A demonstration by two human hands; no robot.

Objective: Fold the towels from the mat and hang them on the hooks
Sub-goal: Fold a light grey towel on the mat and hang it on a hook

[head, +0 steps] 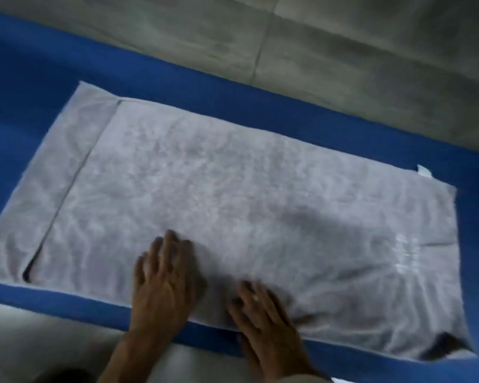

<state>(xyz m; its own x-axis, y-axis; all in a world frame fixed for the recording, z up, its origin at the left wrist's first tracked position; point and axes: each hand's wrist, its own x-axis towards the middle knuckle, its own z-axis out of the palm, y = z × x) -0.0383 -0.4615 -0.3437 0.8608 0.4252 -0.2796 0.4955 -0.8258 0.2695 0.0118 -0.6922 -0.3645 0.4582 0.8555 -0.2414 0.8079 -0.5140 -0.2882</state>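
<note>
A light grey towel (233, 189) lies folded over itself on the blue mat (177, 78); the upper layer's edge runs near the towel's left end. My left hand (163, 283) rests flat on the towel's near edge, fingers straight. Just to its right, my right hand (266, 316) presses on the same near edge with fingers spread. A small white label (423, 171) sticks out at the far right corner. No hooks are in view.
Grey tiled floor (343, 51) lies beyond the mat and a pale floor strip (39, 341) in front of it. The towel's near right corner (440, 346) is rumpled, showing a dark gap.
</note>
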